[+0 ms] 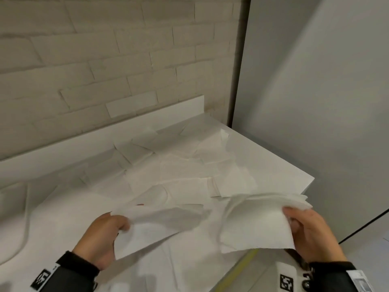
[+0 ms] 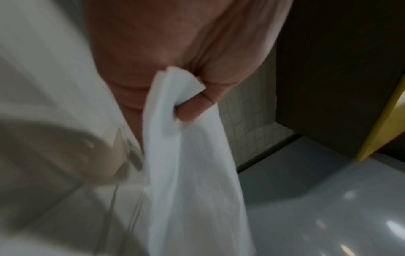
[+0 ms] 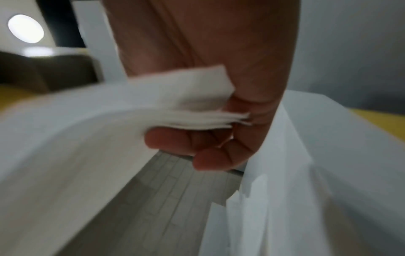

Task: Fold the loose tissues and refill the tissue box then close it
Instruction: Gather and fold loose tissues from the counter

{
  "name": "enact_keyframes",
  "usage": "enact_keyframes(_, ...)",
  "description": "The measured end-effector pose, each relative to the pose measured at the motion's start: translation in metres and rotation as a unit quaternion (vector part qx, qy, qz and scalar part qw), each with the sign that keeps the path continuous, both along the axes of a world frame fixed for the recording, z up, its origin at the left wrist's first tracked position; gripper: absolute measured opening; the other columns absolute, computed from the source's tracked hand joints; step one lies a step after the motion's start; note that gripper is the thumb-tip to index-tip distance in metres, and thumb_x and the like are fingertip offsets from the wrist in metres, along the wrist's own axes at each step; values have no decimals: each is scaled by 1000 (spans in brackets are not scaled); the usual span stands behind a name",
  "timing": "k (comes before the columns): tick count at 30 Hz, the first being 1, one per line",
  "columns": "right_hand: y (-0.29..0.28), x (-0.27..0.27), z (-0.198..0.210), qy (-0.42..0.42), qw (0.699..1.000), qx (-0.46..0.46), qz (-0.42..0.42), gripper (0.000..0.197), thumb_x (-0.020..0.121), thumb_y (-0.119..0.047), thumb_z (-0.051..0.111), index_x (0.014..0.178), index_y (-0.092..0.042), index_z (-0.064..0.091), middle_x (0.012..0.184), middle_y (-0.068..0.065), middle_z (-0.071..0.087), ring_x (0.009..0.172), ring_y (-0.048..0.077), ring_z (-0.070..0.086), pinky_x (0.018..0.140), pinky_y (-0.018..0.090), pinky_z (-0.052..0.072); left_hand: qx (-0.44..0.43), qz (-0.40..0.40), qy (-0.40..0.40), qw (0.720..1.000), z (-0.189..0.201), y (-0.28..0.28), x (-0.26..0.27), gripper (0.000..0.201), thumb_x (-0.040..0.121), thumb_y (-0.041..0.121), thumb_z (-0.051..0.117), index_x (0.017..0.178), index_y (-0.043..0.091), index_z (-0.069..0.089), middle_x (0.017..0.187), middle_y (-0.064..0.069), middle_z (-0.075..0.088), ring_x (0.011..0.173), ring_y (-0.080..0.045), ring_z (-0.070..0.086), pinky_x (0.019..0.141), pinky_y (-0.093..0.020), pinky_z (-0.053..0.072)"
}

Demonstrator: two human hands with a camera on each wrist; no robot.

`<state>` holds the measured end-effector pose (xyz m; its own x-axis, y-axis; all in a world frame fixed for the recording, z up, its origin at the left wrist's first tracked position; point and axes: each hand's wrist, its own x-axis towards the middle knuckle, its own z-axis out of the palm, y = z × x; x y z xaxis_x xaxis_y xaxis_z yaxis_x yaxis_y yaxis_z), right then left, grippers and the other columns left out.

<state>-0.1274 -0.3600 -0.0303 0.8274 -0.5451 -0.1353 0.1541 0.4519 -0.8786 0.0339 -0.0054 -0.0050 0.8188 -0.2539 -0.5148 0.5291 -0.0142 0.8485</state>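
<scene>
My left hand (image 1: 111,228) pinches one white tissue (image 1: 153,224) by its near-left corner, lifted above the table; in the left wrist view the tissue (image 2: 186,155) hangs from the pinching fingers (image 2: 192,110). My right hand (image 1: 303,226) grips a stack of several folded tissues (image 1: 259,222) at its right edge; the stack (image 3: 131,107) shows layered edges between thumb and fingers (image 3: 175,140). Several loose tissues (image 1: 179,171) lie spread flat over the white table (image 1: 273,152). No tissue box is in view.
A white brick wall (image 1: 105,60) backs the table behind a low white upstand (image 1: 84,142). A grey panel (image 1: 315,91) stands to the right. The table's right edge runs near my right hand. A yellow strip (image 1: 242,268) lies below.
</scene>
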Motion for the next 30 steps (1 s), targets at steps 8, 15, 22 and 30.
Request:
enact_keyframes(8,58,35,-7,80,972,-36,219,28,77,-3,67,97,15,69,97,27,71,89,33,71,78,34,57,-33,-55,38,997,-20,-33,-25,40,74,-17,34,98,-14,65,91,-36,66,72,-44,63,61,-45,53)
enact_keyframes(15,72,53,-11,143,959,-108,221,32,76,-17,62,103,-7,75,106,15,74,103,32,69,103,53,45,-69,-83,13,994,-21,-41,-35,20,84,-3,55,90,-11,72,85,-28,67,68,-32,67,58,-33,55)
enact_keyframes(22,68,44,-13,73,979,-108,155,25,93,-2,54,110,-8,72,110,14,72,107,31,67,99,49,48,-225,-70,12,972,-31,-39,-40,74,53,37,90,116,6,70,126,-19,64,118,-37,60,100,-52,47)
enact_keyframes(30,80,36,-21,23,970,-240,41,36,87,9,60,105,-23,60,98,-4,66,90,13,65,80,27,53,125,-72,-301,943,-20,-59,-53,44,94,3,56,89,41,77,92,16,76,85,4,68,72,-3,47)
